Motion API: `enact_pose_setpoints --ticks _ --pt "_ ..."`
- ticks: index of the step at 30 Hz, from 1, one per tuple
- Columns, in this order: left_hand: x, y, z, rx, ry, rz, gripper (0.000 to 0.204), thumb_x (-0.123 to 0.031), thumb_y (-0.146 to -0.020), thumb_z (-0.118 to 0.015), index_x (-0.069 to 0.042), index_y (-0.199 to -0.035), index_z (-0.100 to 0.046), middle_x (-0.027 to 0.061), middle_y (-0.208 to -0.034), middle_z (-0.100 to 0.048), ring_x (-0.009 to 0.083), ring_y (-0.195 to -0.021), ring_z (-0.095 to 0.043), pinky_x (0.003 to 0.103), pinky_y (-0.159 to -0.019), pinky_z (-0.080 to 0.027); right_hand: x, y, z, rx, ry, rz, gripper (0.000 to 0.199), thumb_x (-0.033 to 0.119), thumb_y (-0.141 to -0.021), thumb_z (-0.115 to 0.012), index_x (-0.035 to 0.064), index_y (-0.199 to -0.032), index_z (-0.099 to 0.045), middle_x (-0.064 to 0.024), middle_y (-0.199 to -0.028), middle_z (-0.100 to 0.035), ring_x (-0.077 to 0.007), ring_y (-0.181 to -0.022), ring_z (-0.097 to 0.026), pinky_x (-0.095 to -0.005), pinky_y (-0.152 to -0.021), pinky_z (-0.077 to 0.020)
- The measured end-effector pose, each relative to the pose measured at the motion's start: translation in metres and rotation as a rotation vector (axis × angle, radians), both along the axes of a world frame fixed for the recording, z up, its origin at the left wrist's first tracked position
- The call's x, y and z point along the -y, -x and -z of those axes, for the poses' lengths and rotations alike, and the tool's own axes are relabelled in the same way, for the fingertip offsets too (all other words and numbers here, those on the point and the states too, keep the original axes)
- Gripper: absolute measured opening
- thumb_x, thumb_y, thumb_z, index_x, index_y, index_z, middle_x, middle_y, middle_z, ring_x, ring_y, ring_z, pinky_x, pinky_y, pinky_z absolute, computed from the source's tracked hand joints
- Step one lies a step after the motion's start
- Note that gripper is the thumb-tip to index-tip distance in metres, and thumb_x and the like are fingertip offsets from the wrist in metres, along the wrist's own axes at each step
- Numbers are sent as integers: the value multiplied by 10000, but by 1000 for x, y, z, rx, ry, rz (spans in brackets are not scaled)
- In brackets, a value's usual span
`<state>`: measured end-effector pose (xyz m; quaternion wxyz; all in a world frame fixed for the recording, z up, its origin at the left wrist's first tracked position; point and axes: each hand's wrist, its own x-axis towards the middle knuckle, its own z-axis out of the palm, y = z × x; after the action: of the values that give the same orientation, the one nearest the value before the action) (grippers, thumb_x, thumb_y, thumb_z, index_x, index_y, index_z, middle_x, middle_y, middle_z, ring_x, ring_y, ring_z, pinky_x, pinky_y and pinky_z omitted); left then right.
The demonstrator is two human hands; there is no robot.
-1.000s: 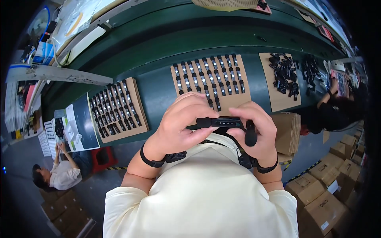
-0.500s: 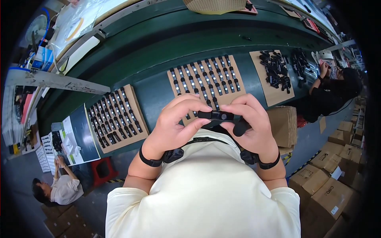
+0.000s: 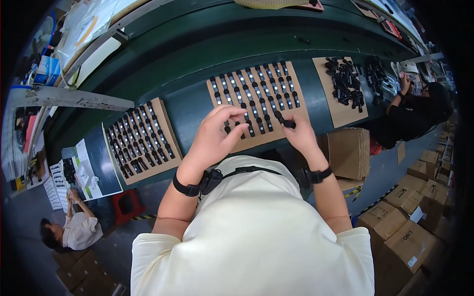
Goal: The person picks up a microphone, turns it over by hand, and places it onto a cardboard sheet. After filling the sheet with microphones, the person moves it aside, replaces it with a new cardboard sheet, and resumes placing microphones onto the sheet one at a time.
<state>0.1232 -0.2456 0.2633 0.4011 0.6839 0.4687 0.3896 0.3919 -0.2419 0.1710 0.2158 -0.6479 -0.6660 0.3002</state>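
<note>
With our right hand (image 3: 300,132) we grip a black mic (image 3: 289,124) at the board (image 3: 261,139), likely by its end for easy placing. Our left hand (image 3: 212,132) spreads, seemingly empty, near rows that presumably keep mics apart.

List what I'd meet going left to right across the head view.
Person in white, left cardboard sheet, wearer's left hand, wearer's right hand, heap of black devices, person in black.
</note>
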Motion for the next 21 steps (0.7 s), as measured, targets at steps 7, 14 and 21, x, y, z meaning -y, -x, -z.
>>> enact_pose_setpoints --ticks 7,14,21 --pt "11 21 15 -89 87 -44 229 -13 -827 -658 15 -1052 -631 107 -1008 -630 183 -905 -614 301 -846 -476 3 -2 86 175 319 145 272 266 -817 -652 59 -988 -611 -163 -964 -686 -356 -906 -655 -433 -776 -520" --pt "20 28 17 -122 174 -94 209 -1 -836 -648 26 -1042 -625 113 -1014 -632 182 -903 -622 296 -849 -474 0 3 105 170 248 251 275 222 -806 -662 69 -1023 -585 -157 -983 -672 -358 -946 -636 -441 -797 -512" --pt "16 27 17 -125 163 -87 211 -1 -835 -649 27 -1042 -624 113 -1007 -633 183 -900 -625 296 -850 -473 3 0 108 81 128 249 240 159 -800 -666 52 -993 -573 -160 -1042 -629 -369 -958 -623 -448 -797 -507"
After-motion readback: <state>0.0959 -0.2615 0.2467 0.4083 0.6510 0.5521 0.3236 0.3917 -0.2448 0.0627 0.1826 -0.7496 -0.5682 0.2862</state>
